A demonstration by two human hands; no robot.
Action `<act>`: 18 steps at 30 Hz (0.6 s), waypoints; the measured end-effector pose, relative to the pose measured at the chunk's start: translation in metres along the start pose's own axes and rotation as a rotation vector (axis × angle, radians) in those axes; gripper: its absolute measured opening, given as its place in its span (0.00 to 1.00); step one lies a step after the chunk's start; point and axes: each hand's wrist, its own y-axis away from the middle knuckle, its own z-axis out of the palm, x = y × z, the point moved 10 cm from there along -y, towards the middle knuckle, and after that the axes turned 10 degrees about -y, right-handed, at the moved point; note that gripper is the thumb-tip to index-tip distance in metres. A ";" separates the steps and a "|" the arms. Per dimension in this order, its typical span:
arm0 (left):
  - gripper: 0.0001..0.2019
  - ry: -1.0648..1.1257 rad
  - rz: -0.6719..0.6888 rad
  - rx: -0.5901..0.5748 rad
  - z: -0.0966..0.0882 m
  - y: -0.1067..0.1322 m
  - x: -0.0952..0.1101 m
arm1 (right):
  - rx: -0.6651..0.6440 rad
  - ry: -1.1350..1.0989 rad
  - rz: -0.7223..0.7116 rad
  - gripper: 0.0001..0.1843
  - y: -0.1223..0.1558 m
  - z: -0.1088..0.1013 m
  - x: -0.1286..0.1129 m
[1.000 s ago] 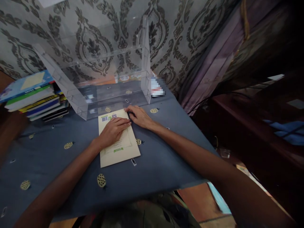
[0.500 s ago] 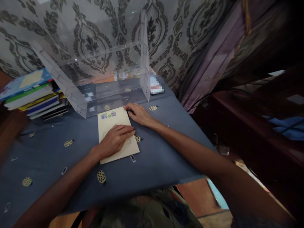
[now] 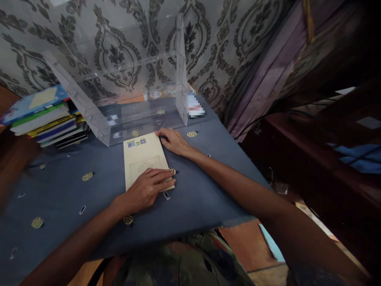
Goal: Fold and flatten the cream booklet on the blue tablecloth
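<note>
1. Centrally, one cream booklet [image 3: 143,159] lay flat on the blue tablecloth [image 3: 193,198], its long axis running from 6 to 12 o'clock, with three small printed marks along its far edge.
2. The left hand [image 3: 145,190] rested palm down on the booklet's near end at 6 o'clock. Its fingers were extended and close together, pressing on the cover and grasping nothing.
3. The right hand [image 3: 175,142] sat at the booklet's far right corner, at about 1 o'clock. Its fingers were curled against the edge, and whether they pinched the cover could not be told.
4. One clear acrylic case [image 3: 127,95] stood just beyond the booklet at 12 o'clock, its near wall close to the booklet's far edge and barring the way in that direction.
5. One stack of books [image 3: 44,119] lay at 10 o'clock, beside the case's left end. The number of volumes could not be settled.
6. One small packet [image 3: 195,108], its face blurred, stood at 1 o'clock, just beside the case's right wall.
7. Several yellow oval motifs were scattered over the tablecloth, one of them touching the left hand's fingertips [image 3: 172,174].
8. Patterned wallpaper [image 3: 223,47] closed the far side from 11 to 1 o'clock, and one purple curtain [image 3: 268,79] hung at 2 o'clock.
9. Dark wooden furniture [image 3: 312,167] stood at 3 o'clock, well apart from the booklet, carrying one blue cloth [image 3: 357,155].
</note>
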 end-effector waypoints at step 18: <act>0.20 -0.014 -0.019 0.022 0.002 0.003 0.003 | -0.020 0.004 -0.079 0.24 0.021 0.001 -0.005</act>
